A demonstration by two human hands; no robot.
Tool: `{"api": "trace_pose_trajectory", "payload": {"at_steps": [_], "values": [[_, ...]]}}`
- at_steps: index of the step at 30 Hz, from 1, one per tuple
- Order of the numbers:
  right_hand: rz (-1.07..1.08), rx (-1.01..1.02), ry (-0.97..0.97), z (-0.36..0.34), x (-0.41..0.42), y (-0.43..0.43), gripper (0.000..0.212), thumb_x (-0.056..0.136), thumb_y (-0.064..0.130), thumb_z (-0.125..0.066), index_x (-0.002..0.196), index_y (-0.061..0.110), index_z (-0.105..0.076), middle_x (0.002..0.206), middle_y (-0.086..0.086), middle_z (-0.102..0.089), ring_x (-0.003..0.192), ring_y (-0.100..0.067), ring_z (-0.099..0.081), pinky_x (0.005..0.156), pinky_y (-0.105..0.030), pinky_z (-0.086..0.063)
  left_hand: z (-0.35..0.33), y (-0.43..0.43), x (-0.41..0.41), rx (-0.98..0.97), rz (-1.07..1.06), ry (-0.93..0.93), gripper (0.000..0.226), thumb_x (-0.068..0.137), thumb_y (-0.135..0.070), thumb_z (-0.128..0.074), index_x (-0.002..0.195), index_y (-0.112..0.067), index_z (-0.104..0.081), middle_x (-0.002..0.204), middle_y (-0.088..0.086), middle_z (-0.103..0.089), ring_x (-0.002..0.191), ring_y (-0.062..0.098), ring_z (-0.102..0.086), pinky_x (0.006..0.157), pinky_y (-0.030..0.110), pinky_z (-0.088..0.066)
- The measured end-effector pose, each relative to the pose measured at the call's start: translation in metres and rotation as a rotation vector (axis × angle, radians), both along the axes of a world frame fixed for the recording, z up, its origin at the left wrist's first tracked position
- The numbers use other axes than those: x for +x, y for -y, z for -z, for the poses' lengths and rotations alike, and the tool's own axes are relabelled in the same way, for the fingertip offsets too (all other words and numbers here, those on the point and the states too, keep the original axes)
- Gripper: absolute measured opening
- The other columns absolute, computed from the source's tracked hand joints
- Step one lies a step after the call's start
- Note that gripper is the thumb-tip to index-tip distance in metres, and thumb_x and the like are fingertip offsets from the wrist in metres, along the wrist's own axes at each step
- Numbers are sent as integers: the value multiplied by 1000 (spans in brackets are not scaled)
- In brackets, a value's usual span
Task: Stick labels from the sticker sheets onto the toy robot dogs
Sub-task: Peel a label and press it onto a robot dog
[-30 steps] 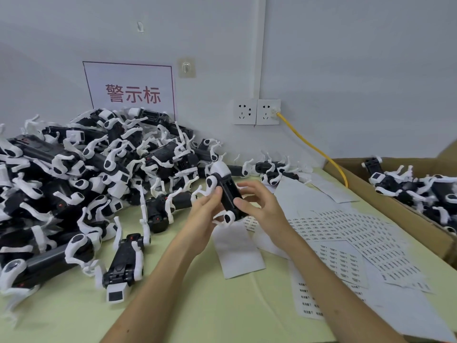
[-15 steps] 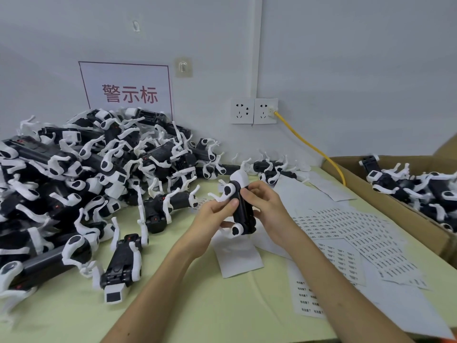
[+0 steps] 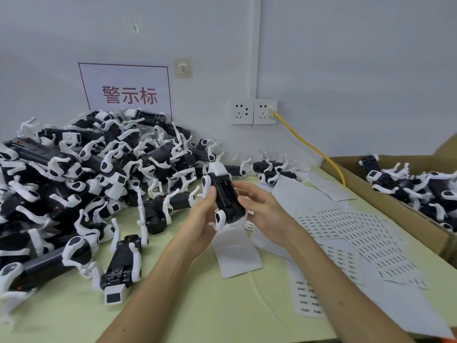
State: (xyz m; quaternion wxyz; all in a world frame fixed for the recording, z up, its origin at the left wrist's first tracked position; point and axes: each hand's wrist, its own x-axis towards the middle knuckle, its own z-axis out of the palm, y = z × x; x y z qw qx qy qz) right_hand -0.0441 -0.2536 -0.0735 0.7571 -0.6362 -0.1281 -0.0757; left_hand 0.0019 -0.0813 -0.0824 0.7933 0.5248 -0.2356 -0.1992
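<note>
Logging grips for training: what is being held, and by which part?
One toy robot dog, held by its black body: the left hand grips one long side, the right hand the other.

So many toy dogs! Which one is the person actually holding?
The toy dog gripped between the left hand and right hand, lifted above the table. All others lie on it or in the cardboard box.

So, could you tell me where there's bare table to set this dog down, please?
Bare table lies near you, between the dog pile on the left and the sticker sheets on the right; a thin strip runs beside the cardboard box. Elsewhere it's crowded.
</note>
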Motion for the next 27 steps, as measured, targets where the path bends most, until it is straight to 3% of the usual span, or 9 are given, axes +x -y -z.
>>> {"api": "trace_pose_trajectory", "payload": {"at_steps": [5,8,10,12,13,16,19,24,27], "values": [[40,-124,-46,0,-2,0,38,99,11,-61,135,22,-64,133,-8,-66,119,-34,-64,94,-43,-50,0,0,3,-15,-77,-21,58,104,-43,-44,140,1,-58,138,27,-62,134,43,-55,117,55,-41],[184,-200,-91,2,3,-4,29,99,19,-65,125,30,-69,122,1,-70,107,-20,-67,85,-31,-47,0,-2,3,-35,-149,-42,58,99,-43,-53,134,2,-63,129,25,-68,127,39,-62,113,51,-46],[334,-316,-85,6,5,-4,25,98,23,-66,121,32,-69,113,5,-69,96,-11,-64,82,-27,-46,-2,-4,5,-65,-227,-65,50,95,-44,-60,119,-1,-70,104,12,-77,105,27,-73,100,38,-54],[483,-663,-40,15,9,0,29,96,29,-68,125,32,-66,117,10,-62,106,-8,-58,93,-29,-42,-2,-7,10,-95,-318,-111,38,95,-43,-63,106,-8,-73,83,0,-76,84,14,-74,84,27,-56],[511,-889,-39,19,10,1,35,95,35,-68,130,32,-63,126,10,-57,118,-9,-51,101,-33,-36,-3,-9,12,-102,-362,-135,36,97,-43,-63,108,-10,-73,85,0,-77,85,14,-73,85,26,-57],[421,-1272,-139,29,12,-1,53,93,54,-61,141,33,-54,150,7,-40,141,-16,-29,110,-39,-18,-5,-14,16,-154,-452,-223,42,99,-43,-64,125,-10,-71,123,10,-73,114,25,-68,109,39,-50],[350,-1344,-180,34,15,-5,63,91,59,-61,144,28,-50,159,3,-31,147,-18,-22,114,-42,-13,-8,-19,19,-228,-486,-264,26,97,-41,-66,111,-19,-74,116,8,-71,101,21,-70,100,39,-54],[316,-1357,-239,28,12,-6,69,88,57,-66,146,25,-46,164,2,-23,151,-18,-16,118,-46,-9,-7,-19,19,-197,-435,-309,37,100,-53,-56,119,-23,-70,110,-3,-72,99,14,-68,77,24,-53],[266,-1242,-267,20,6,-7,73,81,44,-76,146,31,-46,161,6,-30,149,-18,-21,117,-43,-13,-7,-16,17,-144,-335,-303,34,100,-49,-58,104,-18,-72,89,-2,-76,73,12,-73,59,21,-56]]}}
